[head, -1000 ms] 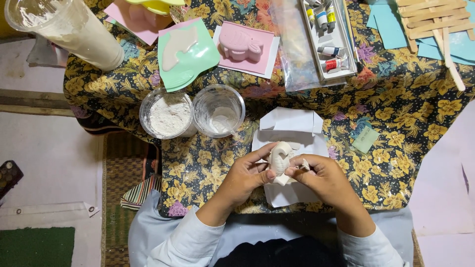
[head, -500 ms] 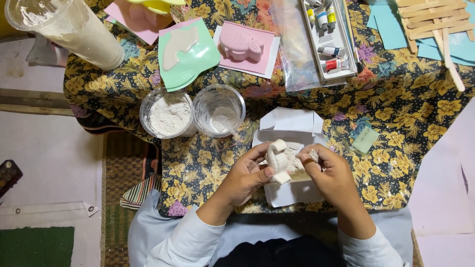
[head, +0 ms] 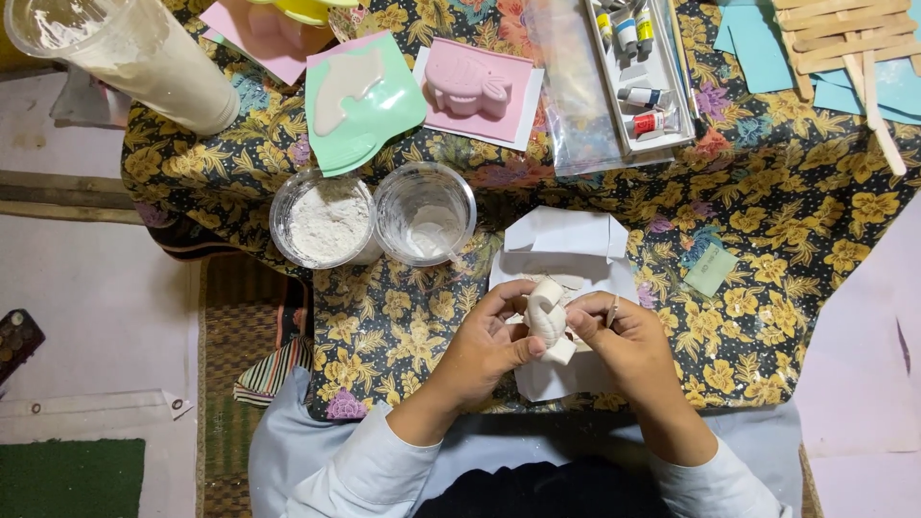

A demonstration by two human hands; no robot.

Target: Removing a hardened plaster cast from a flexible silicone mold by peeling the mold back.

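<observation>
Two hands close on a small white plaster figure (head: 547,321), held upright above a folded white paper sheet (head: 566,240): the left hand (head: 489,341) cups and grips it from its side, the right hand (head: 619,341) pinches the other flank. A loosened grip could likely drop and chip it. Beyond the left hand stand two plastic cups (head: 424,213), close enough to knock; the floral cloth (head: 796,249) beyond the right hand offers open room.

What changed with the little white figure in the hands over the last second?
Both hands, left and right, kept hold of the white plaster figure but turned it: a second ago its rounded side faced up, now it stands more upright, a blocky base showing below. The white paper, powder cup and moulds stayed put.
</observation>
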